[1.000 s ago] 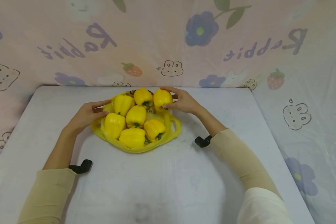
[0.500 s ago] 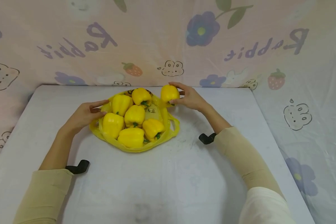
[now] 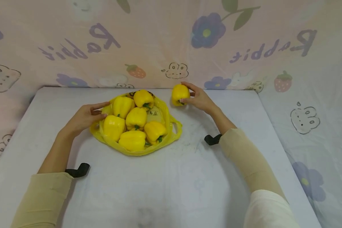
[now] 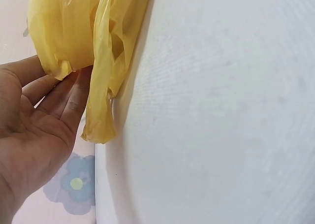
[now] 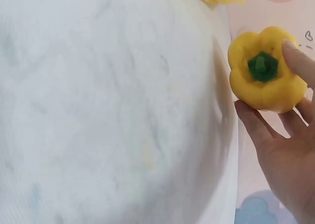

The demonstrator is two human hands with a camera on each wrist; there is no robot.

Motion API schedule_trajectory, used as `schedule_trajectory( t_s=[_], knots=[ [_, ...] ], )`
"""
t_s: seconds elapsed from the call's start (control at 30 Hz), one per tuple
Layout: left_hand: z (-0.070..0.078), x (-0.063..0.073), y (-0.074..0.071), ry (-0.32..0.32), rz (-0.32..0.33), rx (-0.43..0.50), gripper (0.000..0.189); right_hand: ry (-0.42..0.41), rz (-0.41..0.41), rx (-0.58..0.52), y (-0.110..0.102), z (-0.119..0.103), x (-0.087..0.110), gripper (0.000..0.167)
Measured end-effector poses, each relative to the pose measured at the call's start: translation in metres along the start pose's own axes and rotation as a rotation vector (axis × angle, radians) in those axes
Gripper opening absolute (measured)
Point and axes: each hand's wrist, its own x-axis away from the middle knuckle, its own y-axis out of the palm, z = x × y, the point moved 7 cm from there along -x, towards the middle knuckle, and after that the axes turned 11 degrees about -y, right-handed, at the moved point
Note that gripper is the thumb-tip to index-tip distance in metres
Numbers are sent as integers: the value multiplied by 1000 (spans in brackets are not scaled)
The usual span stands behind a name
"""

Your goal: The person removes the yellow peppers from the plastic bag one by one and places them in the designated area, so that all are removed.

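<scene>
A yellow bell pepper [image 3: 180, 94] is in my right hand [image 3: 200, 98], gripped between thumb and fingers to the right of the bag. The right wrist view shows that pepper's green stem [image 5: 263, 66] end on. Several more yellow bell peppers [image 3: 136, 117] lie in an opened yellow plastic bag [image 3: 136, 153] on the table. My left hand [image 3: 84, 118] rests at the bag's left edge, fingers fairly straight. Seen from the left wrist, that hand [image 4: 44, 115] touches the bag [image 4: 101, 86], its fingertips hidden behind the plastic.
Under the bag is a white tabletop [image 3: 148, 190]. A patterned curtain [image 3: 159, 41] hangs along the back edge and at both sides. Black wrist mounts [image 3: 81, 170] stick out from both sleeves. A bag handle loop [image 3: 176, 129] lies to the bag's right.
The right hand has carried one bell pepper from the bag's back right corner out to the right. A gap shows where it lay. The left hand stays at the bag's edge, shifting slightly left.
</scene>
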Motion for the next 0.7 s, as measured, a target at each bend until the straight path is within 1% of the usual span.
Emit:
schedule_trajectory(
  t_s=[0.1, 0.17, 0.3, 0.4, 0.57, 0.7],
  knots=[
    [0, 1, 1, 0, 0, -2, 56, 25, -2, 0, -4, 5, 2, 79],
    [0, 2, 0, -8, 2, -1, 55, 43, -8, -14, -7, 4, 4, 79],
    [1, 3, 1, 1, 4, -10, 55, 79, -10, -40, -15, -5, 9, 80],
    [3, 3, 1, 13, 3, -15, 55, 95, -1, -33, -22, -11, 13, 79],
    [3, 2, 1, 11, 5, -27, 55, 100, 8, -14, -27, -11, 15, 77],
    [4, -1, 4, 38, -3, -11, 55, 104, 14, 0, -32, -8, 17, 78]
  ],
)
